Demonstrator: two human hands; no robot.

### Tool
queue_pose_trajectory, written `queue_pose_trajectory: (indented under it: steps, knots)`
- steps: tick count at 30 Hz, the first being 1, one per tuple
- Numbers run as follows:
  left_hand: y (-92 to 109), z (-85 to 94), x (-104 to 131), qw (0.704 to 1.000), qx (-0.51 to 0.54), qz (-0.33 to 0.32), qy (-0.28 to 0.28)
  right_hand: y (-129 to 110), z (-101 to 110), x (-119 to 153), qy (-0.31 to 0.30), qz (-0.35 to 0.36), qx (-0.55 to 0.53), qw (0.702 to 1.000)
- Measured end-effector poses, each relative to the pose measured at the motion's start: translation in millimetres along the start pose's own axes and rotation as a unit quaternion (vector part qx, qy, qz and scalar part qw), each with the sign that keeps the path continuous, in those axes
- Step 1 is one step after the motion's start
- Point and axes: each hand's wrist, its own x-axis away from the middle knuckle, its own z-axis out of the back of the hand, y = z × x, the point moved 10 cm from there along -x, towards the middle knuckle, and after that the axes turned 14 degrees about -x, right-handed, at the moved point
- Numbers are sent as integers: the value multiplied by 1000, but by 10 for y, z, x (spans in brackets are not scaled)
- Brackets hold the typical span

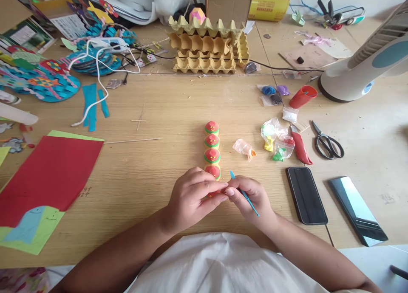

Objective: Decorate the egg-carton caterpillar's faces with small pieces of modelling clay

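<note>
A row of red and green domes with small yellow faces (pixel 212 141) runs toward me on the wooden table. My left hand (pixel 194 195) covers part of the near end, its thumb and fingertips pinched together over it. My right hand (pixel 251 197) meets those fingertips and has a thin blue tool (pixel 251 203) tucked between its fingers. Whatever lies between the two sets of fingertips is too small to make out. A clear bag with orange clay (pixel 244 149) lies just beyond my right hand.
Bags of coloured clay (pixel 269 131), a red cutter (pixel 301 145), black scissors (pixel 327 143) and two phones (pixel 307 195) (pixel 357 210) lie at the right. Red paper (pixel 54 174) is at the left, egg cartons (pixel 204 63) at the back, a red cup (pixel 302 96) at back right.
</note>
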Motion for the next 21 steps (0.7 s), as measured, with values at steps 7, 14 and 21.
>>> queue_pose_trajectory:
  steps: [7, 14, 21]
  knots:
    - [-4, 41, -3, 1000, 9, -3, 0, 22, -22, -3, -16, -24, -54, 998]
    - [-6, 82, 0, 1000, -13, -11, 19, 243, -4, 28, 22, -144, -170, 975]
    - [0, 69, -18, 1000, -13, -11, 16, 278, 12, 38, 30, -158, -173, 972]
